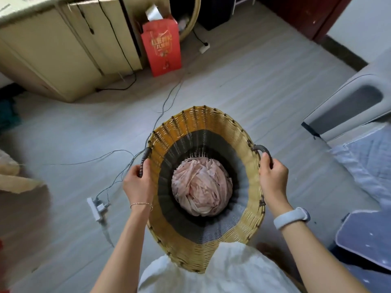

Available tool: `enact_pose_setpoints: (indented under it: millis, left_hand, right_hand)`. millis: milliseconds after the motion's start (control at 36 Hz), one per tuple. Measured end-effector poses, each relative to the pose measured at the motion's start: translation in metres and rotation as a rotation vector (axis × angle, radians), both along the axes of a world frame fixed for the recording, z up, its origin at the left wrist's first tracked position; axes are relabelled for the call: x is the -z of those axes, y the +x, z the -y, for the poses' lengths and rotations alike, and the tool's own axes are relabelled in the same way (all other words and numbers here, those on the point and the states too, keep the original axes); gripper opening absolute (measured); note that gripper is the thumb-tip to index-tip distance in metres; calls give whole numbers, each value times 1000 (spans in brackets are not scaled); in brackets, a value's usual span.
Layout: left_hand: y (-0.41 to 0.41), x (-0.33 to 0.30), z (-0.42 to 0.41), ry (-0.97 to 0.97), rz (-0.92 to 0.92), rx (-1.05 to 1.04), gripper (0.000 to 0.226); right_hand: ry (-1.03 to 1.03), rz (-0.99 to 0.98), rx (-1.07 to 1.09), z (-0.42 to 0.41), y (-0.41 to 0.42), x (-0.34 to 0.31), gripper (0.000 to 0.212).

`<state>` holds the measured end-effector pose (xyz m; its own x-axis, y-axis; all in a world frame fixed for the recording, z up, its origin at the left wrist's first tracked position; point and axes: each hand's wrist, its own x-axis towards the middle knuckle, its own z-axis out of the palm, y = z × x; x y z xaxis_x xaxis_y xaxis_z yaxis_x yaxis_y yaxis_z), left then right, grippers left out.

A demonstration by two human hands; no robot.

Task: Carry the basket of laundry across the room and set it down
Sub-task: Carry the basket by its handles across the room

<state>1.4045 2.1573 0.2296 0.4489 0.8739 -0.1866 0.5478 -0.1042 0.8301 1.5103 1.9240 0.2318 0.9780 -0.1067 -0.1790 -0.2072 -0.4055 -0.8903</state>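
both our grips are closed on the basket (251, 182): our left hand (138, 182) clasps the dark handle on its left rim, our right hand (274, 178) the matching handle on its right rim. we hold the basket, woven in tan and dark bands, against our white clothing, above the pale floor (243, 85). pink laundry (202, 187) lies bunched at the bottom of the basket. left of the basket, a white power strip (95, 208) and thin cables lie on the floor. beyond the basket stands a red paper bag (161, 47), just beside a cream cabinet (63, 51).
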Motion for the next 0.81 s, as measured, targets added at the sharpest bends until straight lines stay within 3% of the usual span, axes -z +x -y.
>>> enact_pose_setpoints:
  millis: [361,806]
  left_hand:
    - [257,-18,-69,24,-6,248,37]
    - [604,-18,-19,55,11,373,37]
  right_hand:
    - [2,8,315,-41,209,-11,42]
    - [87,36,473,14,528,4,42]
